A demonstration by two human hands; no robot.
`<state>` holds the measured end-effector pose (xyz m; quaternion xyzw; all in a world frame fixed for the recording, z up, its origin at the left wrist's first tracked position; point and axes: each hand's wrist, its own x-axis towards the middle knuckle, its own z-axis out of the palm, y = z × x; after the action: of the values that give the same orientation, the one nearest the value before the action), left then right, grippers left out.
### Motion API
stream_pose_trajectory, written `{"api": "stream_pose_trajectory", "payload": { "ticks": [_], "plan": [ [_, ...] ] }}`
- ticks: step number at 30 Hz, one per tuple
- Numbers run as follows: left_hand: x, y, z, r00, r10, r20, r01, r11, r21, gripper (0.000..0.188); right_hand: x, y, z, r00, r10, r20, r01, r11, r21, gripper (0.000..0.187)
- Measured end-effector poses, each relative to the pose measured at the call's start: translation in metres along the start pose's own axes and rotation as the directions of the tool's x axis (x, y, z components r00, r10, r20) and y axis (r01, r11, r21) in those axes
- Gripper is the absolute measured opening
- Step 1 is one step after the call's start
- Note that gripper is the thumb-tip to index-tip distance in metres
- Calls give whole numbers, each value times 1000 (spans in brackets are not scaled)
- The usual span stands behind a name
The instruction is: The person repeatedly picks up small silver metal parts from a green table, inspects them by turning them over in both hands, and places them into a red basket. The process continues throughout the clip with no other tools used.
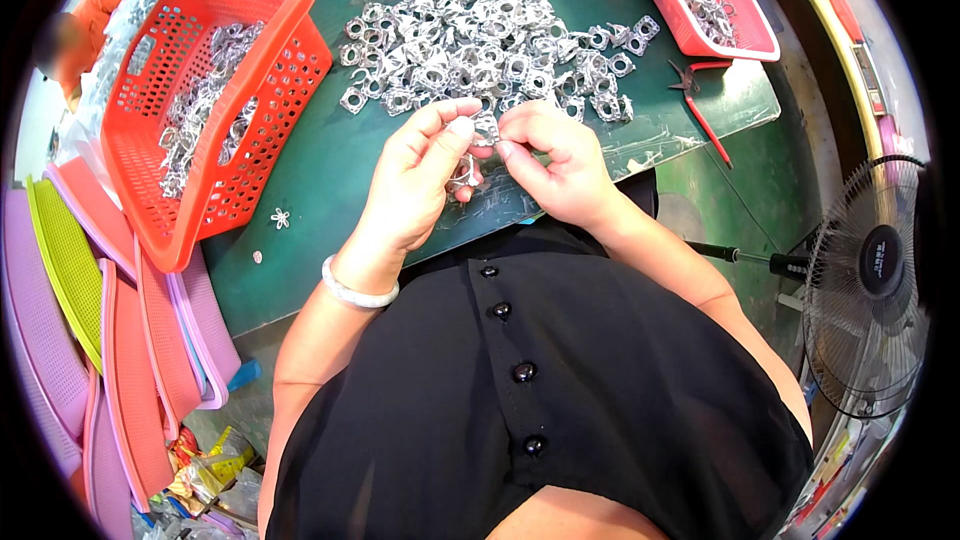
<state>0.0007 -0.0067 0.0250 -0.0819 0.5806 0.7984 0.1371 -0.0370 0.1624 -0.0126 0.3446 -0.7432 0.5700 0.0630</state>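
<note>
Two hands work close together over the green table [330, 170]. My left hand [415, 175] and my right hand [560, 165] both pinch one small silver metal part [486, 130] between thumbs and fingertips. It sits just in front of a big pile of silver parts [490, 35]. On my left, an orange basket [280, 90] leans tilted, with more parts inside. Red pliers [700, 100] lie on my right, near a pink tray [700, 0].
</note>
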Motion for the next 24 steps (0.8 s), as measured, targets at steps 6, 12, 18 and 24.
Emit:
{"api": "stream_pose_trajectory", "payload": {
  "ticks": [6,12,18,24],
  "plan": [
    [0,-8,-5,981,170,90,-169,985,-23,37,3,1,3,978,-182,-105,157,965,-210,14],
    [0,-12,-8,982,157,103,-156,988,-17,46,4,1,0,985,-132,-110,114,981,-159,16],
    [-1,-14,-10,969,226,103,-232,972,42,47,5,2,-5,987,-118,-111,93,972,-214,16],
    [-5,-15,-8,932,353,84,-362,920,150,47,10,9,-15,984,-96,-147,53,961,-271,13]
  ]
}}
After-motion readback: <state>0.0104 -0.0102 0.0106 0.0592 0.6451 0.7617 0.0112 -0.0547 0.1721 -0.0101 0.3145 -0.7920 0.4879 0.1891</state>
